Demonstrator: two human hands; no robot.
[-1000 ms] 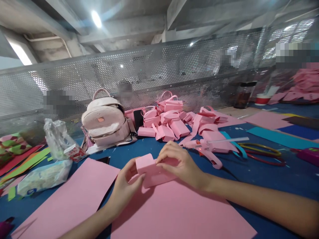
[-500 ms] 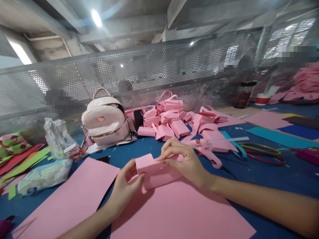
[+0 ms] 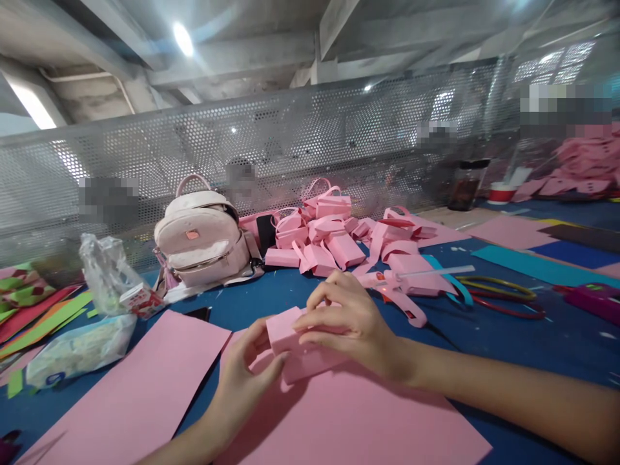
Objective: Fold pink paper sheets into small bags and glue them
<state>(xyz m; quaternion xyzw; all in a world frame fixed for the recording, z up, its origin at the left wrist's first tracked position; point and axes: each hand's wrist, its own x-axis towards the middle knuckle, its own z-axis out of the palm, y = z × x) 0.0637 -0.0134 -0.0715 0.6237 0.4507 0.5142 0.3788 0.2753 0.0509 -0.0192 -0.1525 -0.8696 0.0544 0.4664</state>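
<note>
**A:** What did you have in your hands at that moment?

**B:** I had a small pink paper box (image 3: 300, 345), folded and half formed, just below the middle of the frame. My left hand (image 3: 245, 381) gripped its left end, thumb on the near face and fingers behind it. My right hand (image 3: 351, 323) was curled over the top from the right, fingertips (image 3: 310, 320) pressing on the upper edge. So both hands were closed on the same box, close together but not touching each other, as far as I could tell.

**A:** Where did the box sit?

**B:** It was over a big pink sheet (image 3: 358, 420) that filled the lower centre of the frame. I could not tell whether it rested on the sheet or was lifted a little. A second pink sheet (image 3: 140, 387) lay at the lower left, on the blue table (image 3: 508, 342).

**A:** And around that?

**B:** A pink glue gun (image 3: 402, 290) lay just right of my right hand, with its white stick pointing right. Behind it, centre frame, was a heap of finished pink boxes with handles (image 3: 329, 232). A pale pink backpack (image 3: 201, 236) stood left of the heap, against the perforated metal screen (image 3: 145, 155). At the left edge I saw clear plastic bags (image 3: 104, 271) and a small red and white carton (image 3: 140, 300).
</note>
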